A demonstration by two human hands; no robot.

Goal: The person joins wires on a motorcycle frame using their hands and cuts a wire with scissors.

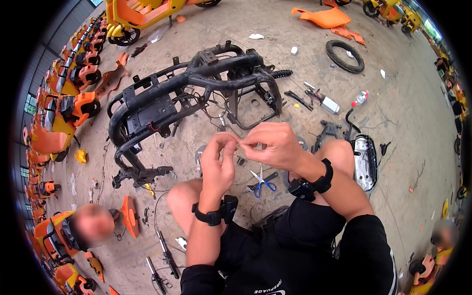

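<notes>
My left hand point(220, 160) and my right hand point(273, 143) meet in front of me above my knees, fingertips pinched together. Whatever lies between the fingertips is too small to make out; a thin strand seems to run near them. Just beyond them stands a bare black scooter frame point(189, 76) with loose wires point(204, 98) hanging from it. Blue-handled scissors point(264, 186) lie with blades apart on the floor below my hands. A dark strap with a small black box sits on each of my wrists.
To the right lie a silver box-shaped part point(329, 104), a plastic bottle point(360, 98), a white-and-black part point(365, 162) and a tyre point(345, 56). Two shock absorbers point(167, 254) lie at lower left. Yellow-orange scooters point(59, 120) line the left side; an orange panel point(322, 17) lies far off.
</notes>
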